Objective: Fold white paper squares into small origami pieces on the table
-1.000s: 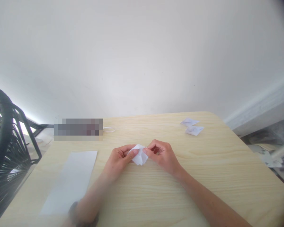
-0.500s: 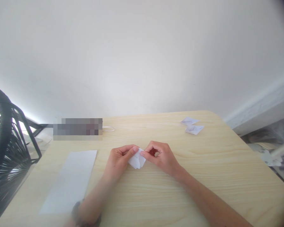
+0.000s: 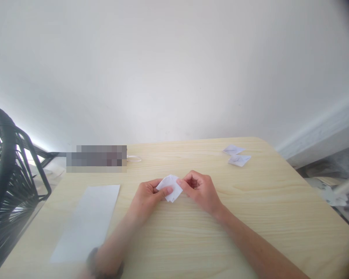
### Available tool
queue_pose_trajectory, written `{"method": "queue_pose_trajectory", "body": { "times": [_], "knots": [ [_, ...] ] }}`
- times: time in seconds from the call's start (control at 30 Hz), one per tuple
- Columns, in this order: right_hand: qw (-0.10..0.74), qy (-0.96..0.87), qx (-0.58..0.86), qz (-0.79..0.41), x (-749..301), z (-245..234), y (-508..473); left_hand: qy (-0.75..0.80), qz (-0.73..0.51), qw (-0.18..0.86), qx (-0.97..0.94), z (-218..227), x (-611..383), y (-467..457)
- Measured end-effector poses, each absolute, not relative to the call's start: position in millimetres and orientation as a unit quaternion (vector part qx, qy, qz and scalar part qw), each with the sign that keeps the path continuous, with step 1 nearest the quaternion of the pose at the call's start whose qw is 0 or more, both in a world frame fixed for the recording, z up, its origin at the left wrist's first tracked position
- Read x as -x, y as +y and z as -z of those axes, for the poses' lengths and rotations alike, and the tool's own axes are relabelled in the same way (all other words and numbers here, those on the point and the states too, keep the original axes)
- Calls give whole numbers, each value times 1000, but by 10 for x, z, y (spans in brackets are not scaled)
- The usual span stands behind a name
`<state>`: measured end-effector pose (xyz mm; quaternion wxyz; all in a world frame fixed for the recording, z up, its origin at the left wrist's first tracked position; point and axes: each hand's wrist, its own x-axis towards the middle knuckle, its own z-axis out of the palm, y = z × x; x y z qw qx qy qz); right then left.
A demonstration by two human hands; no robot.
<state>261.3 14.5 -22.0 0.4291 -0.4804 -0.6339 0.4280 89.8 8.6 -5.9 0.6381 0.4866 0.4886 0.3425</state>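
Observation:
A small white folded paper [image 3: 170,182] is held between my two hands above the middle of the table. My left hand [image 3: 148,195] pinches it from the left, thumb lying across its lower front and fingers behind. From the right, my right hand [image 3: 200,190] grips its edge between thumb and curled forefinger. Fold lines and layered points show at the paper's top and bottom. Two other folded paper pieces [image 3: 239,160] lie close together at the back right of the table.
A stack or sheet of white paper [image 3: 87,221] lies at the left on the wooden table [image 3: 221,240]. Behind it is a blurred-out dark object [image 3: 95,159] with a pale loop [image 3: 134,158]. A dark woven chair [image 3: 6,174] stands at the left edge; a white wall rises behind.
The folded paper has shifted slightly up and now shows more of its upper part. My left thumb has moved down to its lower front; my right hand has moved slightly right.

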Motion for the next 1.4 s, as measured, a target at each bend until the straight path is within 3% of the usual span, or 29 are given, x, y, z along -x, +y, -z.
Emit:
{"method": "queue_pose_trajectory", "body": {
  "times": [0.13, 0.33, 0.5, 0.67, 1.2, 1.4],
  "knots": [
    [418, -664, 460, -416, -2636, 240, 165, 515, -344, 587, -522, 93, -876, 106],
    [367, -742, 449, -336, -2720, 245, 212, 513, -322, 335, -722, 135, -803, 128],
    [315, -812, 402, -284, -2815, 193, 221, 432, -262, 228, -832, 156, -761, 144],
    [295, -842, 356, -277, -2882, 151, 227, 424, -246, 198, -849, 147, -744, 140],
    [308, -828, 401, -242, -2890, 179, 243, 401, -235, 122, -877, 98, -784, 86],
    [301, -822, 418, -243, -2883, 234, 274, 478, -240, 136, -834, 163, -802, 54]
  ]
}}
